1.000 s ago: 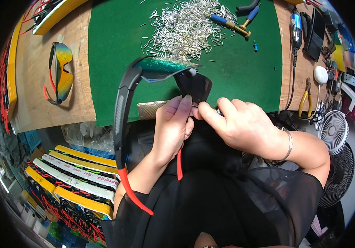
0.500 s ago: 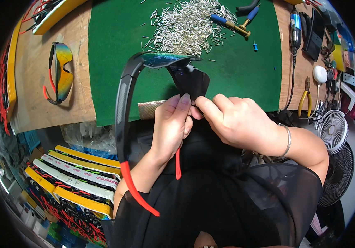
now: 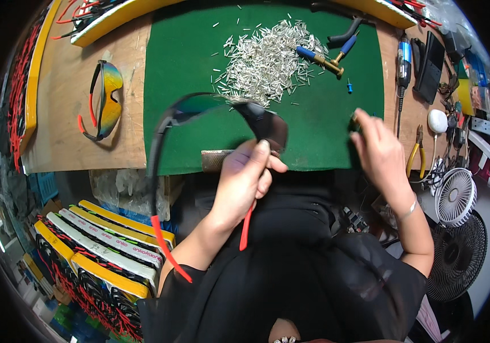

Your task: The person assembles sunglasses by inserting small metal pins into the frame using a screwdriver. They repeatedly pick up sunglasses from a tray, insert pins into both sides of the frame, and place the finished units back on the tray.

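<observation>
My left hand (image 3: 244,177) is closed on a pair of sunglasses (image 3: 156,154) near the front edge of the green mat. Thumb and fingers pinch the sunglasses by the dark lens end. One black temple with a red tip arcs out to the left; the other's red tip hangs below my palm. Apart from it, over the mat's right edge, my right hand (image 3: 381,151) has curled fingers. Something small and dark shows at its fingertips, too unclear to name. Farther off lie a heap of small silver pins (image 3: 270,60) and a blue-handled brass tool (image 3: 328,62).
Sunglasses with an orange lens (image 3: 111,100) lie on the wooden table at left. A blue push pin (image 3: 349,86), yellow-handled pliers (image 3: 416,151), a black phone (image 3: 429,68) and a white fan (image 3: 456,197) are at right. Yellow-edged trays (image 3: 113,277) of glasses stand lower left.
My right hand has left the sunglasses and moved right, over the mat's right side. My left hand still holds the sunglasses, whose long temple has swung a little left. The whole view has shifted slightly.
</observation>
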`<state>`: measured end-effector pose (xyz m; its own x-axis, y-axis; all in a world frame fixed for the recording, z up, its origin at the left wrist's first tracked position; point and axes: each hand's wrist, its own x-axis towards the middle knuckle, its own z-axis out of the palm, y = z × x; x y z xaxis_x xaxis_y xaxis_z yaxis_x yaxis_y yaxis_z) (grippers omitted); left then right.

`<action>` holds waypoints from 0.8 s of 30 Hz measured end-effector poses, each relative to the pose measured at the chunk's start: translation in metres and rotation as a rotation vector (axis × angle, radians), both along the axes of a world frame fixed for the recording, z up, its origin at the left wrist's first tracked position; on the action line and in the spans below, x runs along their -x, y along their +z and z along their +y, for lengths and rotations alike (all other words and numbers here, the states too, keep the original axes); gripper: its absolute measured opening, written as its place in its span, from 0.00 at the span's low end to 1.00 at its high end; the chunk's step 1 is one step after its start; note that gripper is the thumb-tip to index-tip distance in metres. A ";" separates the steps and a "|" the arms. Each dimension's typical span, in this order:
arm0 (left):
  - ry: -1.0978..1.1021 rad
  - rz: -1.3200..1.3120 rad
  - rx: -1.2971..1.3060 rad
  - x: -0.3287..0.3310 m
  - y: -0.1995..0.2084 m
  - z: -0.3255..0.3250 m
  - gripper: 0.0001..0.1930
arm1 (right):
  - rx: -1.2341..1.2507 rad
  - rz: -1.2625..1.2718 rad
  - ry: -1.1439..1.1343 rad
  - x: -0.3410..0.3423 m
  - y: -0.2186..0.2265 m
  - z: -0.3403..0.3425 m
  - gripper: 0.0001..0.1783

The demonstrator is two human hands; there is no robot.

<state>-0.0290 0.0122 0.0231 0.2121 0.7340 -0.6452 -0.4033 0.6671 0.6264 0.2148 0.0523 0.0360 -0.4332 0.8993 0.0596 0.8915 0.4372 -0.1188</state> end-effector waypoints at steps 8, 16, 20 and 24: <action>-0.221 -0.006 -0.188 -0.005 0.010 -0.009 0.17 | 0.144 0.522 0.088 0.028 0.035 0.003 0.30; -0.257 -0.120 0.028 -0.003 0.016 -0.006 0.09 | 0.279 0.904 0.212 0.075 0.004 0.005 0.16; -0.105 -0.094 -0.031 -0.007 -0.003 -0.019 0.06 | 0.289 0.936 0.208 0.076 0.005 0.004 0.15; -0.209 -0.159 -0.086 0.000 0.010 -0.005 0.22 | 0.833 1.184 -0.118 0.078 0.010 0.013 0.06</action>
